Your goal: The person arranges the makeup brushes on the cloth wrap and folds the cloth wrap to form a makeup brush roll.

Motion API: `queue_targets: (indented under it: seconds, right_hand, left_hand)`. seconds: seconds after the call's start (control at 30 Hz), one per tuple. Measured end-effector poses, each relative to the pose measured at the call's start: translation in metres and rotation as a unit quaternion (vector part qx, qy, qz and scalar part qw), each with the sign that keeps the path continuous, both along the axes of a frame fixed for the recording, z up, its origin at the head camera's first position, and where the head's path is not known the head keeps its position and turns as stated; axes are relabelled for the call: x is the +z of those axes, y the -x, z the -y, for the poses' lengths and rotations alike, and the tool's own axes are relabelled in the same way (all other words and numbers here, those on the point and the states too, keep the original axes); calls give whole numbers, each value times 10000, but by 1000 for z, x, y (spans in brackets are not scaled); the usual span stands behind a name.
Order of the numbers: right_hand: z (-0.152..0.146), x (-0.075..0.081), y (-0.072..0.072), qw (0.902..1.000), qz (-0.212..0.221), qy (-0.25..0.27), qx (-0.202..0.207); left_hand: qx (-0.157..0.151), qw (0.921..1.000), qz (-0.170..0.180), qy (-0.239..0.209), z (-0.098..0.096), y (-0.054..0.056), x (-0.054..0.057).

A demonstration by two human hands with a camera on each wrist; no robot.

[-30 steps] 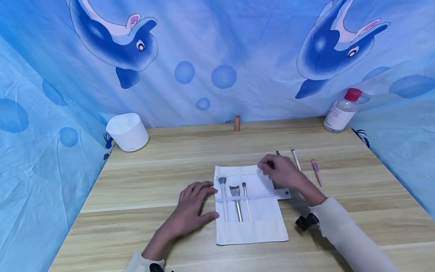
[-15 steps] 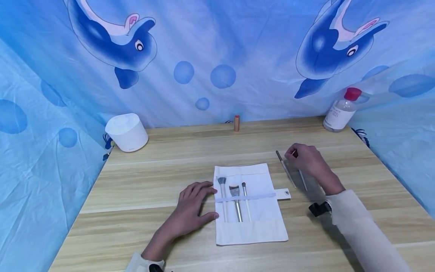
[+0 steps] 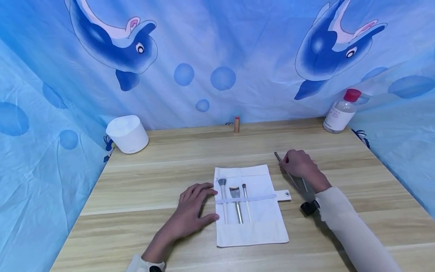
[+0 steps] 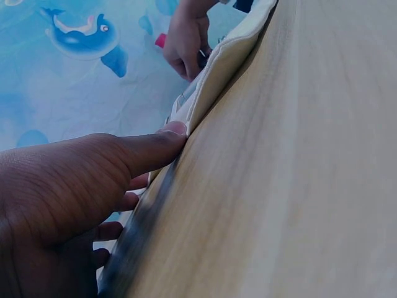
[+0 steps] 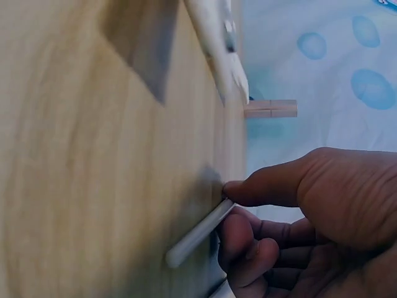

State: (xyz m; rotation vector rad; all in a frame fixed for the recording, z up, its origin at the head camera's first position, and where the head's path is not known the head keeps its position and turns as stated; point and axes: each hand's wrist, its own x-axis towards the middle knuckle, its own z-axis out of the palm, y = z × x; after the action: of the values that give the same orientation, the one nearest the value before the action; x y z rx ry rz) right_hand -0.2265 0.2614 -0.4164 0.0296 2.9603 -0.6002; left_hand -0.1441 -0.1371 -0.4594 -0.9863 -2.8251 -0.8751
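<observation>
A white cloth brush roll (image 3: 253, 234) lies unfolded. Three makeup brushes sit side by side in it under an elastic band: a fluffy one (image 3: 222, 183), a wide flat one (image 3: 235, 192) and a slim one (image 3: 244, 189). My left hand (image 3: 192, 211) rests at the roll's left edge, fingers loosely spread and thumb (image 4: 164, 139) against the cloth. To the right of the roll, my right hand (image 3: 300, 166) pinches a thin makeup brush (image 5: 195, 239) between thumb and fingers, its pale handle slanting down toward the table. Part of this brush is hidden by the fingers.
Another brush handle (image 3: 304, 185) pokes out beneath the right hand, and a pink brush tip (image 3: 313, 161) shows behind it. At the back stand a white rounded container (image 3: 128, 136), a small copper-coloured tube (image 3: 236, 125) and a red-capped bottle (image 3: 340, 115). A snap tab (image 3: 283, 195) sticks out from the roll.
My right hand has gone from above the roll's upper right corner out to the loose brushes, then slightly back left onto the thin brush nearest the roll. The left hand stays put.
</observation>
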Motion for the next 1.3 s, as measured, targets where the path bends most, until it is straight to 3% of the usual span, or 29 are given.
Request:
queue_targets:
  seconds: [0.13, 0.3, 0.5, 0.77, 1.03, 1.3]
  right_hand:
    - [-3, 4, -1, 9999, 45, 102, 41]
    - [-6, 10, -2, 9982, -298, 460, 251]
    - [1, 18, -2, 9913, -726, 1015, 407]
    - [19, 30, -6, 9777, -876, 1830, 534]
    - [36, 33, -8, 9498, -572, 3014, 622]
    - [52, 26, -11, 9389, -256, 3358, 713]
  left_hand:
    - [-17, 10000, -54, -39, 0, 0, 0]
    - [14, 10000, 23, 33, -1, 1, 0]
    - [51, 9997, 232, 99, 0, 1, 1]
    - [47, 9996, 247, 106, 1, 1, 2]
    - [41, 9998, 190, 52, 0, 1, 3]
    - [32, 9997, 218, 54, 1, 1, 3]
